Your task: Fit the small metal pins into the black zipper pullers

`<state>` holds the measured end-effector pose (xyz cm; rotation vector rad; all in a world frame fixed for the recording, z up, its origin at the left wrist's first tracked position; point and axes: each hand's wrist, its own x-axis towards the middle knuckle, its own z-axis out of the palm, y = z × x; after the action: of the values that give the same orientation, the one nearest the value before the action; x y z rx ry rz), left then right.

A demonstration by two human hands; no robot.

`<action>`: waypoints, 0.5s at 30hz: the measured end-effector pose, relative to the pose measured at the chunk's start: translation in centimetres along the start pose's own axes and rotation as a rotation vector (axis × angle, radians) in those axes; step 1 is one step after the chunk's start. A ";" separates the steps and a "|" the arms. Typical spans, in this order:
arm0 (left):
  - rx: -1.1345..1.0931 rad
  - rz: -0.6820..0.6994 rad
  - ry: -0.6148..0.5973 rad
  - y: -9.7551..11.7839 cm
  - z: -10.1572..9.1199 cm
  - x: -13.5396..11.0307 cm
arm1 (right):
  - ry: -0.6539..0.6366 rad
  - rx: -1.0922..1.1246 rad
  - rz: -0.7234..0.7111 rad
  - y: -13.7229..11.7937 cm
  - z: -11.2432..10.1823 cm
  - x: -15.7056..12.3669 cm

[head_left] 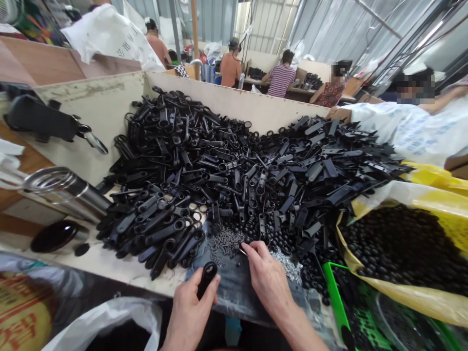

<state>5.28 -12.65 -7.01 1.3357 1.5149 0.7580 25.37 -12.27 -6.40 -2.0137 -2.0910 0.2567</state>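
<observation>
My left hand is closed around a black plastic handle-like piece with a rounded top end, held upright near the work area's front edge. To its right, my right hand has thumb and forefinger pinched on a small piece, part dark and part shiny, too small to name. Just beyond those fingertips lies a heap of small grey screws. Shiny metal bits are spread beside the right hand, partly behind it. Small round black pieces lie behind it.
Black plastic parts are piled high in a pale-walled bin. More lie in rows at left, near a steel flask. A yellow bag and green basket stand right. Co-workers sit beyond.
</observation>
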 end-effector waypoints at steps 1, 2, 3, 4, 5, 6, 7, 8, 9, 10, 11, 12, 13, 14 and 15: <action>-0.001 -0.005 -0.016 -0.2 0.0 0.1 | -0.015 -0.005 -0.010 -0.1 0.0 -0.1; -0.003 -0.010 -0.034 -0.4 -0.1 0.3 | -0.028 0.001 -0.026 -0.2 0.0 -0.2; -0.004 -0.016 -0.049 -0.5 -0.2 0.4 | -0.036 0.018 -0.046 -0.1 -0.1 -0.4; -0.004 -0.020 -0.062 -0.7 -0.2 0.5 | -0.034 0.045 -0.064 -0.1 -0.3 -0.7; -0.003 -0.024 -0.065 -0.8 -0.2 0.6 | -0.022 0.076 -0.078 0.1 -0.5 -1.1; -0.001 -0.026 -0.066 -0.8 -0.3 0.7 | 0.000 0.108 -0.086 0.3 -0.7 -1.4; 0.003 -0.028 -0.070 -0.8 -0.3 0.7 | 0.027 0.138 -0.088 0.5 -1.0 -1.6; 0.005 -0.029 -0.070 -0.8 -0.3 0.7 | 0.056 0.163 -0.087 0.7 -1.2 -1.8; 0.006 -0.029 -0.068 -0.7 -0.3 0.6 | 0.081 0.182 -0.085 0.9 -1.4 -2.0; 0.006 -0.026 -0.067 -0.6 -0.3 0.6 | 0.100 0.198 -0.085 1.0 -1.6 -2.1; 0.006 -0.022 -0.064 -0.4 -0.3 0.5 | 0.107 0.217 -0.087 1.1 -1.7 -2.1; 0.007 -0.019 -0.061 -0.3 -0.3 0.5 | 0.108 0.238 -0.089 1.2 -1.7 -2.2; 0.009 -0.014 -0.056 -0.1 -0.3 0.4 | 0.104 0.258 -0.089 1.1 -1.7 -2.3; 0.014 -0.010 -0.057 -0.1 -0.3 0.4 | 0.097 0.278 -0.088 1.1 -1.6 -2.3; 0.020 -0.008 -0.062 0.0 -0.3 0.4 | 0.089 0.295 -0.087 1.1 -1.5 -2.5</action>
<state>5.02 -12.22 -6.98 1.3559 1.4813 0.6918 26.89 -14.74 -5.37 -1.7281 -1.9505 0.4239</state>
